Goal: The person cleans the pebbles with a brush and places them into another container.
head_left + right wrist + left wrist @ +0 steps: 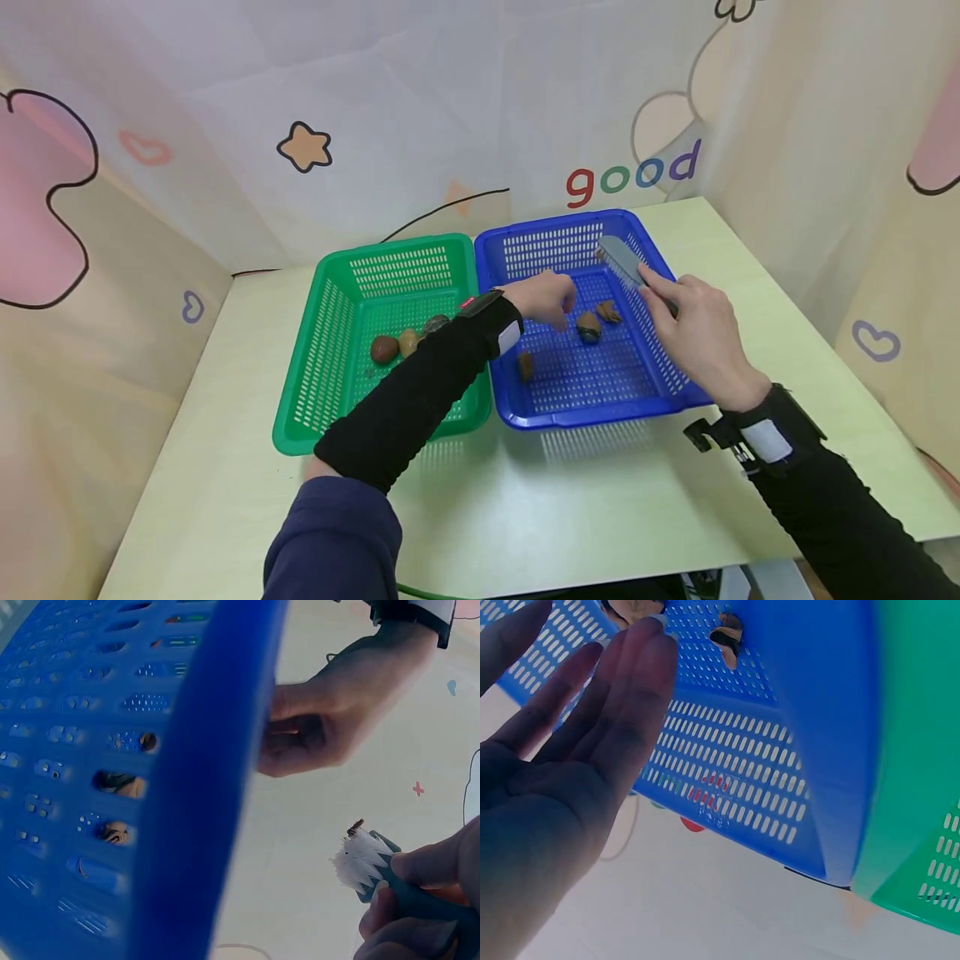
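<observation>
My right hand [703, 337] grips the handle of a grey-green brush [621, 257] over the right side of the blue basket [588, 421]. In the right wrist view, the white bristles [358, 862] carry a dark brown bit [355, 826] at their edge. Over the basket's middle, my left hand [542, 297] holds nothing, its fingers loosely bent. Close to it lie a brown and dark rounded piece [588, 327] and a smaller twisted, shell-like brown piece [608, 312]. Another brown piece [526, 367] rests nearer the front of the basket.
A green basket [300, 408] stands against the blue one on the left. Inside it are a reddish-brown stone [384, 349], a tan stone [408, 342] and a dark grey stone [435, 323], partly behind my left arm. A curtain [420, 100] hangs behind the pale table [480, 517].
</observation>
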### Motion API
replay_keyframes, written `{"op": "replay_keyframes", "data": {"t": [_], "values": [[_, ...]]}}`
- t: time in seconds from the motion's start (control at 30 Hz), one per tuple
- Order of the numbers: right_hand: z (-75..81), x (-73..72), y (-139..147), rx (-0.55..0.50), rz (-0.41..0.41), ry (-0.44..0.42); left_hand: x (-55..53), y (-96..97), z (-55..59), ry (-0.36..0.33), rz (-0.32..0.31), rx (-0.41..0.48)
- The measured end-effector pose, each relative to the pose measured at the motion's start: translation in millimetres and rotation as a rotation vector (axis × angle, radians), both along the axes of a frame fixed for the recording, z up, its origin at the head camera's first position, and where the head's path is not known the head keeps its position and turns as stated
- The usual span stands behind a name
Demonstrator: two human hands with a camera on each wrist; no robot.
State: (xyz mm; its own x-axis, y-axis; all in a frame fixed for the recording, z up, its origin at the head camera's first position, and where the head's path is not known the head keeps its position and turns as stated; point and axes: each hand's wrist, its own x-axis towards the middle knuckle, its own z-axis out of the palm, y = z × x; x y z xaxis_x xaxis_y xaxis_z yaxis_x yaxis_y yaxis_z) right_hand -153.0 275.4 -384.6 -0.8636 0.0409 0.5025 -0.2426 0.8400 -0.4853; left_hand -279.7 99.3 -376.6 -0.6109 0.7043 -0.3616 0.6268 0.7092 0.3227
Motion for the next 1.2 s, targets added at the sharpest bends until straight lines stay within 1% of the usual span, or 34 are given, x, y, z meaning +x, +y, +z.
{"op": "replay_keyframes", "data": {"t": [0.13, 0.3, 0.4, 0.57, 0.73, 0.8, 0.87, 1.0, 1.13, 1.2], "values": [[-0.3, 1.3, 2, -0.006, -0.009, -0.005, -3.7, 14.0, -4.9, 0.015, 0.028, -0.026], [-2.1, 3.2, 5, -0.006, -0.018, -0.013, -7.3, 28.0, -11.7, 0.046, 0.054, -0.118], [-3.8, 4.2, 7, -0.009, -0.023, -0.003, -5.9, 35.2, -12.0, 0.067, 0.065, -0.165], [-5.2, 5.1, 12, -0.013, -0.027, 0.008, -1.5, 46.0, -12.0, 0.090, 0.073, -0.211], [-4.6, 5.3, 15, -0.012, -0.034, -0.006, 2.0, 53.2, -16.4, 0.128, 0.081, -0.241], [-4.3, 5.0, 16, -0.010, -0.035, -0.011, 3.3, 55.3, -18.2, 0.132, 0.085, -0.253], [-4.4, 4.9, 16, -0.009, -0.033, -0.012, 4.4, 58.1, -20.3, 0.134, 0.082, -0.263], [-4.9, 4.4, 18, -0.009, -0.035, -0.018, 4.9, 66.5, -27.0, 0.137, 0.087, -0.313], [-5.0, 5.3, 18, -0.009, -0.034, -0.022, 4.8, 71.7, -35.7, 0.145, 0.062, -0.336], [-5.3, 6.1, 18, -0.007, -0.036, -0.023, 6.2, 72.1, -38.9, 0.162, 0.053, -0.327]]}}
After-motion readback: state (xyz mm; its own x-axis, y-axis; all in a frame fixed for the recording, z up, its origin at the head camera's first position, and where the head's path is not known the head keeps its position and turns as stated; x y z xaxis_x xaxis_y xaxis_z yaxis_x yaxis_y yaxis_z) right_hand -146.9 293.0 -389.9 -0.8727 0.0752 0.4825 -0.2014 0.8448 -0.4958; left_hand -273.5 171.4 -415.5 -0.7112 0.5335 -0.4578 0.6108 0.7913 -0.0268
